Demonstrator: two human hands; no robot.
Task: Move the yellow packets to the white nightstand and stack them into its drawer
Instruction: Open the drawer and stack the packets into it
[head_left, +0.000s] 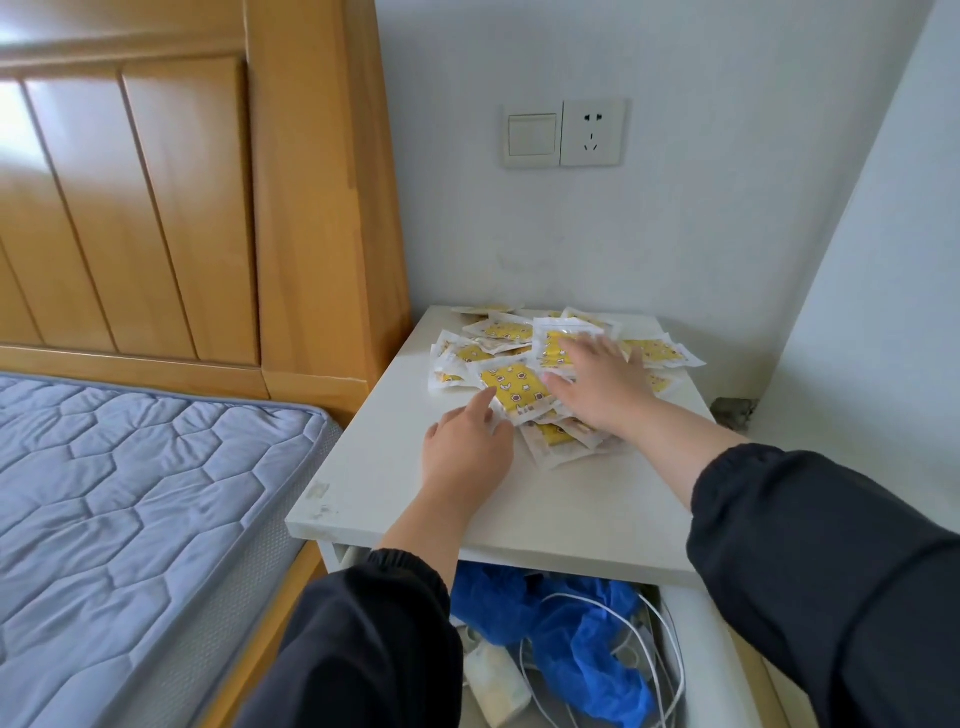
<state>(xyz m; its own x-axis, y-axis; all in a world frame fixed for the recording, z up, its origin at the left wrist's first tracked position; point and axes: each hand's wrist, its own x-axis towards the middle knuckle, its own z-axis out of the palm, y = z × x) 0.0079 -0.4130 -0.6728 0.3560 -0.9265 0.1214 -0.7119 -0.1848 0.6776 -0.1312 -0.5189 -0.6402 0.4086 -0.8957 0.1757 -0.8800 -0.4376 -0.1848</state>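
the packets (511, 387) lie in a loose, overlapping heap on the back half of the nightstand (395, 483) top, near the wall. they are yellow with white sealed edges. a few have slid toward the right rim, and one sits at the far back edge. every packet in view is on the top.

the right hand (597, 387) rests flat on the heap with its fingers straight and spread, palm down, covering the middle packets. its fingertips are blurred. the left hand (465, 449) is at the front left edge of the heap, with the forefinger stretched out against the white border of the nearest packet and the other fingers curled under. whether it pinches that packet or only touches it cannot be told. the two hands are apart, with the nearest packet between them.

below the top, the drawer (701, 654) stands pulled out toward the person. it holds a crumpled blue bag (576, 634), loops of white cable (662, 639) lying over the bag, and a white bottle (496, 680) at the front left, partly hidden by the left sleeve.

a mattress (130, 493) and wooden headboard (156, 208) stand just left of the nightstand. a switch (531, 134) and socket (592, 132) sit on the wall above it.
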